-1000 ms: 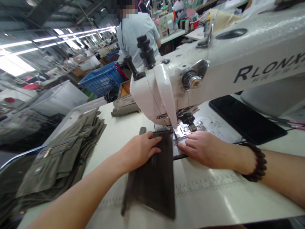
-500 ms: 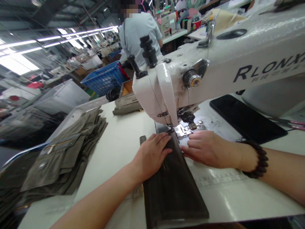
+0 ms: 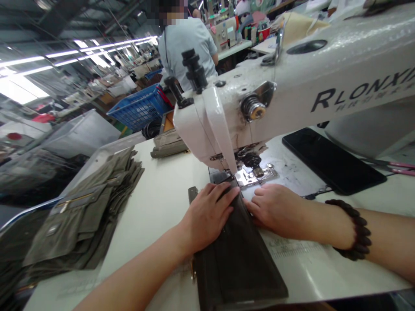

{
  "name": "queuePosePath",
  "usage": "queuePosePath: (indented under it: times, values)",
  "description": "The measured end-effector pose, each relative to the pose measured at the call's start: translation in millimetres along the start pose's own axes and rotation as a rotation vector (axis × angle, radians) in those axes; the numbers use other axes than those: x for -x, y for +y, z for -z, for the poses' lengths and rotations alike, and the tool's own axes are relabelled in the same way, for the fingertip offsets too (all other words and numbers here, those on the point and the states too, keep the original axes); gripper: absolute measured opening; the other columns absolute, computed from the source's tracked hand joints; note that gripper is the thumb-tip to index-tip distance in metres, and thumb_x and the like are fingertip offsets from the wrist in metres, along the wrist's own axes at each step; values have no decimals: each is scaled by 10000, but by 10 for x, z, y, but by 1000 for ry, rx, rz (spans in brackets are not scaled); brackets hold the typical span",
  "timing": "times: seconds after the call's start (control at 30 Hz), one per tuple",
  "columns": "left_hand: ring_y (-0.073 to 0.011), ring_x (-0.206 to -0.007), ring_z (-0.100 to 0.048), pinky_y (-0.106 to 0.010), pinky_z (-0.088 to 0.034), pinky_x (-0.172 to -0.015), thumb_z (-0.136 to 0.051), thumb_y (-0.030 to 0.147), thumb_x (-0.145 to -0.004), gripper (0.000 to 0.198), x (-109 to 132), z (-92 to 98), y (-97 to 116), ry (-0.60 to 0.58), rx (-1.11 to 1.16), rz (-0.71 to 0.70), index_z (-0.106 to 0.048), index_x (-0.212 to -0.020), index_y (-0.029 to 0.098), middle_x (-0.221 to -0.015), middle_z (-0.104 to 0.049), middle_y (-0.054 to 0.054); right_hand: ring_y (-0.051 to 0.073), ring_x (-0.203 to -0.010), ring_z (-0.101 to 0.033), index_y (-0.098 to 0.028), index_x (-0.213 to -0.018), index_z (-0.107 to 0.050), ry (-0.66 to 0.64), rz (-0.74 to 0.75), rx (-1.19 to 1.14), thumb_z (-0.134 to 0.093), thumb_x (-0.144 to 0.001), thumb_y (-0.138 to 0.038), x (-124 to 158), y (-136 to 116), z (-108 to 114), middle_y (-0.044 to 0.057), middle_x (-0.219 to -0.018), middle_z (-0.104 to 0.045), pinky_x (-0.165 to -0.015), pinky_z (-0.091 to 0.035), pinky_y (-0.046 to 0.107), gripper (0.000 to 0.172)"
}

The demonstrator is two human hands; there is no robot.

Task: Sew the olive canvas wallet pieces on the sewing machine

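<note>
A long dark brown fabric panel (image 3: 241,259) lies on the sewing machine bed, its far end at the presser foot (image 3: 231,176). My left hand (image 3: 207,216) rests flat on top of the panel, fingers stretched toward the foot. At the panel's right edge is my right hand (image 3: 275,209), its fingers curled and the fingertips closed on that edge; part of the grip is hidden. The white sewing machine (image 3: 207,125) stands over the far end, with a metal edge guide (image 3: 259,175) on the bed just beyond my right fingers. A small gold zipper part shows on the panel's left side.
Olive fabric pieces with zippers (image 3: 81,216) are stacked at left. A folded piece (image 3: 170,142) lies behind the machine head. On the right are a black phone (image 3: 333,160) and pink-handled scissors (image 3: 398,167). Beyond stand a blue crate (image 3: 138,108) and a seated person (image 3: 188,47).
My right hand has slid toward me along the panel's edge, away from the edge guide. My left fingers have shifted slightly, with one reaching nearer the panel's right edge. The view has moved a little.
</note>
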State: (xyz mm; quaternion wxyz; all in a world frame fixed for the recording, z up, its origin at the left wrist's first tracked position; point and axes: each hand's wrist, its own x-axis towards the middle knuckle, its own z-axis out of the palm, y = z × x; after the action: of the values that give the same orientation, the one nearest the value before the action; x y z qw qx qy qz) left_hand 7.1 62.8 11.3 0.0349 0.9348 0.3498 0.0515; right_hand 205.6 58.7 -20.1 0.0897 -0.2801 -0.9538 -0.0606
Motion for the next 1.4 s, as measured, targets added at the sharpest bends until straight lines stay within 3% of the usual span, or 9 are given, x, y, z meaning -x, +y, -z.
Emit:
queuePosePath:
  times: [0.47, 0.77, 0.83, 0.93, 1.0, 1.07, 1.2, 1.3, 1.4]
  values:
    - [-227, -1115, -458, -401, -414, -939, -426, 219, -876, 295, 22, -96, -20, 16, -10, -103, -518, -1133, 106, -1210, -522, -111, 155, -538, -413, -155, -764, -516, -36, 73, -98, -535, -789, -195, 97, 12, 27, 10, -591, -530, -501, -164, 320, 51]
    - [-206, -1151, -447, -364, -379, -997, -419, 213, -884, 307, -27, -75, -173, -16, 36, -128, -522, -1153, 105, -1252, -499, -84, 154, -505, -440, -156, -695, -524, 29, -3, -63, -515, -785, -187, 8, -46, 86, 14, -545, -530, -485, -185, 310, 96]
    - [-205, -1172, -436, -358, -363, -1014, -430, 214, -884, 307, -1, -4, -111, -67, 29, -110, -524, -1152, 98, -1263, -490, -87, 153, -498, -453, -163, -696, -529, -43, -18, -86, -524, -772, -160, 17, -90, 147, 8, -544, -541, -477, -184, 300, 76]
    - [-244, -1168, -446, -402, -384, -994, -459, 345, -875, 388, 139, 136, 181, -109, 19, -56, -522, -1147, 76, -1248, -498, -123, 153, -490, -461, -169, -712, -536, -173, 5, -121, -539, -728, -108, 117, -206, 260, 5, -549, -553, -468, -190, 295, 62]
    - [-279, -1157, -450, -418, -414, -966, -505, 502, -809, 587, 282, 186, 438, -78, 29, -44, -488, -1170, 40, -1260, -472, -169, 160, -523, -471, -170, -727, -535, -226, 40, -161, -549, -698, -92, 234, -318, 327, 9, -573, -558, -482, -225, 294, 84]
    - [-279, -1141, -465, -397, -438, -949, -537, 451, -805, 556, 425, 167, 651, 7, 29, -71, -485, -1158, 24, -1246, -481, -180, 163, -563, -471, -175, -736, -527, -240, 58, -220, -544, -706, -95, 364, -445, 378, 11, -611, -561, -517, -268, 295, 87]
    - [-217, -1087, -512, -331, -451, -951, -410, 131, -866, 256, 606, 4, 792, 175, 93, -127, -533, -1073, 44, -1148, -562, -134, 164, -584, -442, -174, -819, -538, -184, 11, -299, -468, -794, -117, 576, -685, 419, 14, -659, -546, -549, -302, 301, 94]
    - [-195, -1044, -537, -311, -470, -933, -378, 102, -873, 250, 646, -86, 751, 260, 161, -145, -548, -1048, 46, -1096, -588, -128, 167, -599, -438, -131, -964, -543, -78, -26, -281, -412, -845, -125, 671, -804, 390, 24, -675, -538, -562, -313, 308, 177]
    - [-198, -997, -559, -327, -492, -904, -391, 107, -873, 236, 646, -128, 728, 302, 165, -193, -567, -1019, 48, -1051, -607, -125, 165, -584, -428, -108, -958, -553, 29, -44, -238, -390, -873, -132, 728, -864, 337, 20, -644, -519, -549, -303, 312, 186]
